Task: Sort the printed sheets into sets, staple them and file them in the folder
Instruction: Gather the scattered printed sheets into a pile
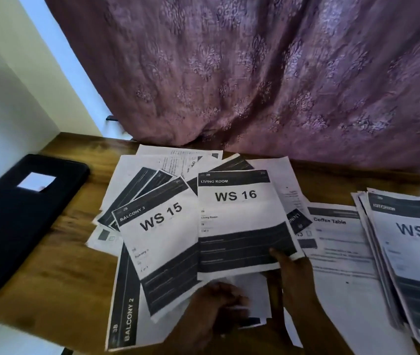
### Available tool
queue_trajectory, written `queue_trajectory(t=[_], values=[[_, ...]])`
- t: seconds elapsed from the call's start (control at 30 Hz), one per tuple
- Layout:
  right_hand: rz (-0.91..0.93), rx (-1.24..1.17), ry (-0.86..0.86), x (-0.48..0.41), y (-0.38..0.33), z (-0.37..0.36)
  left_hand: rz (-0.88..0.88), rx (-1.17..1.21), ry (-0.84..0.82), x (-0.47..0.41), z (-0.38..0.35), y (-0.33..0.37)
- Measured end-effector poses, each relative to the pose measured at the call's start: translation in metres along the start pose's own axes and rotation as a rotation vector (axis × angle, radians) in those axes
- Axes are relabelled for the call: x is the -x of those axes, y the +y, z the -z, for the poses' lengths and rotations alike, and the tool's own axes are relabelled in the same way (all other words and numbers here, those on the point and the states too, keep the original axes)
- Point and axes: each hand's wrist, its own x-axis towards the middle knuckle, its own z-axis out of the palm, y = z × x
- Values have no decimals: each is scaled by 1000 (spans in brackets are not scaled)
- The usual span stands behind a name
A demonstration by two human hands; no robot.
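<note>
Mid-sort: my right hand (pixel 291 272) pinched the WS 16 sheet (pixel 237 216), loose sheets (pixel 137 175) spread beyond it, one stack (pixel 409 252) sat to its right, the folder (pixel 24 213) lay closed far left, nothing looked stapled; left hand (pixel 219 303) too blurred to tell its grip.

Mauve curtain (pixel 268 73) with a tonal floral motif, brown wood-grain table (pixel 70 283), black folder (pixel 16 221) with white label window, white printed sheets (pixel 234 208) banded dark grey with black lettering

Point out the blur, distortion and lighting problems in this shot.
Head view: motion blur smears the left hand and the right-edge sheet stack; the WS 16 sheet, pinched by the right hand, is legible; wide-angle lens tilts the wall; dim light leaves the black folder nearly featureless.
</note>
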Motion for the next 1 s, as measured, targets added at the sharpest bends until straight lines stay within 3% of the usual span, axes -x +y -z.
queue_trajectory(t=[0.1, 0.13, 0.23, 0.3, 0.43, 0.5, 0.63, 0.73, 0.83, 0.93, 1.0], values=[[73, 84, -35, 5, 9, -9, 10, -322, -164, 34, 31, 23], [129, 127, -62, 8, 11, -12, -61, -315, -109, 41, 50, 31], [258, 250, -149, 17, 26, -20, -414, -179, 394, 40, 117, 51], [275, 418, -212, 20, 40, -25, -485, -71, 531, 29, 141, 58], [101, 593, -347, 27, 53, -45, -458, 89, 430, 10, 141, 66], [223, 849, -348, 30, 52, -54, -441, 178, 418, 7, 136, 70], [496, 1175, -122, 4, 31, -73, -422, 250, 416, -8, 145, 73], [455, 1411, -268, -19, 21, -98, -442, 151, 434, -24, 150, 72], [484, 1410, -407, -31, 18, -110, -512, -42, 467, -33, 148, 70], [521, 1274, -267, -50, 5, -101, -654, -162, 544, -25, 170, 72], [555, 1429, -231, -64, 0, -88, -734, -143, 621, -10, 205, 79]])
